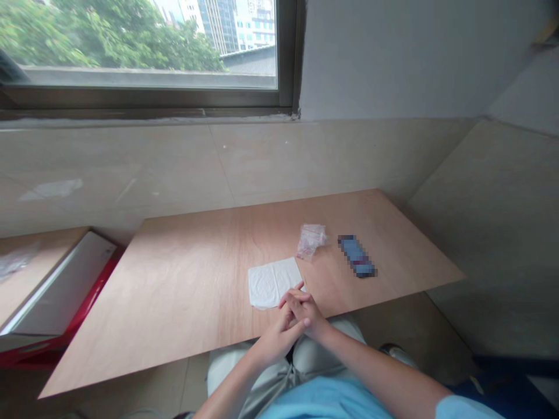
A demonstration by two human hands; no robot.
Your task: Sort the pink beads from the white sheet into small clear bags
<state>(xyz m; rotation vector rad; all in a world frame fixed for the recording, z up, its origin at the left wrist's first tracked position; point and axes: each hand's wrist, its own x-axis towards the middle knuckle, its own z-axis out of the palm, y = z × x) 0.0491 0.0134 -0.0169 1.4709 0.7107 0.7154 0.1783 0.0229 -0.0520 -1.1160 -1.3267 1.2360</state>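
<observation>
My left hand (279,336) and my right hand (315,319) are clasped together at the table's near edge, fingers laced and closed around each other. No object shows between them. Just beyond my fingertips lies a folded white tissue (273,282), flat on the wood, its near right corner partly covered by my fingers. Farther back sits a small clear plastic bag (311,240) with small contents I cannot make out. To its right is a phone-shaped blue object (357,256), blurred into blocks.
The wooden table (183,279) has a tiled wall behind it and another at its right. A window (140,52) is above. At the left stands a second surface (39,267) with clear plastic on it, beside a red item (94,291). My knees are under the near edge.
</observation>
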